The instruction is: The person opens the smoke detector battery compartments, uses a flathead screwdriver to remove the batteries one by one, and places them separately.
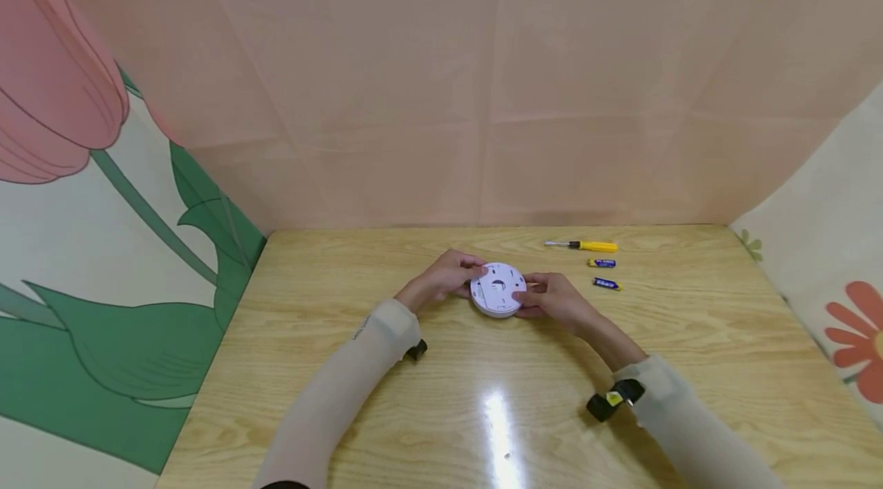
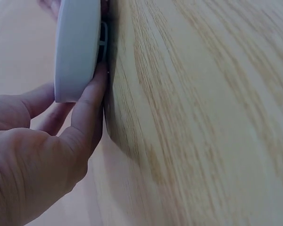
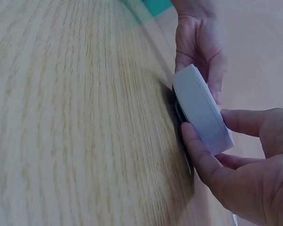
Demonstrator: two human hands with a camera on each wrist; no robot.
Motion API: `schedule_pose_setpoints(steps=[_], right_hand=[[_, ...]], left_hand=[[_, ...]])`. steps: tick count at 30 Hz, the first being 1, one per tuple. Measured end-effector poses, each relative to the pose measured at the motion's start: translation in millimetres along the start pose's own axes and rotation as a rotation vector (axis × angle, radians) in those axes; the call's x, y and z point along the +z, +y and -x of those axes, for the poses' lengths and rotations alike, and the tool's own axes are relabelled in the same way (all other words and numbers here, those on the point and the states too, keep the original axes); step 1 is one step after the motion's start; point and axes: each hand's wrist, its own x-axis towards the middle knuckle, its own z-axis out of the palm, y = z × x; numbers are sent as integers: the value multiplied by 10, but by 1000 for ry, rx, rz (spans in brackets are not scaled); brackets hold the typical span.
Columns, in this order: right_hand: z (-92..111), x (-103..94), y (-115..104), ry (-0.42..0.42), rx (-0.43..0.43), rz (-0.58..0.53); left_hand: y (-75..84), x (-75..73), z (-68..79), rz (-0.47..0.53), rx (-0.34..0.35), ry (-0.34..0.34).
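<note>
A round white smoke detector (image 1: 491, 300) is held between both hands, its flat back with slots and a central hole facing up. My left hand (image 1: 447, 274) pinches its left edge, thumb on the back face and fingers underneath. From the right, my right hand (image 1: 557, 297) grips the opposite edge the same way. In the left wrist view the detector's smooth side wall (image 2: 78, 52) stands close over the wood, with a dark vented part below it. The right wrist view shows the rim (image 3: 200, 110) between thumb and fingers; its underside is mostly hidden.
Right of the hands, a yellow-handled screwdriver (image 1: 597, 246) lies near the back of the wooden table (image 1: 441, 412). Two blue-and-yellow batteries, an upper battery (image 1: 602, 264) and a lower battery (image 1: 607, 284), lie in front of it. A pink cloth backdrop (image 1: 414, 129) rises behind.
</note>
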Motion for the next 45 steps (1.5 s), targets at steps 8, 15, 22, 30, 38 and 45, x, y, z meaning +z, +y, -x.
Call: schedule_pose_setpoints(steps=[8,15,22,30,38,45], right_hand=[[-13,26,22,56,22,-29],[-21,28,33,74,26,-9],[-28,30,54,85,31,15],[-17,52,63,108,17,70],[-19,78,68,124,14,43],[-48,76,75,138,23,27]], left_hand=[[-24,2,-18,9,8,-4],[-3,4,-8,6,-8,-3],[-8,13,0,-5,7,-1],[-17,36,23,-25,46,13],[-23,83,33,-55,56,70],[-42,91,3,-79,64,104]])
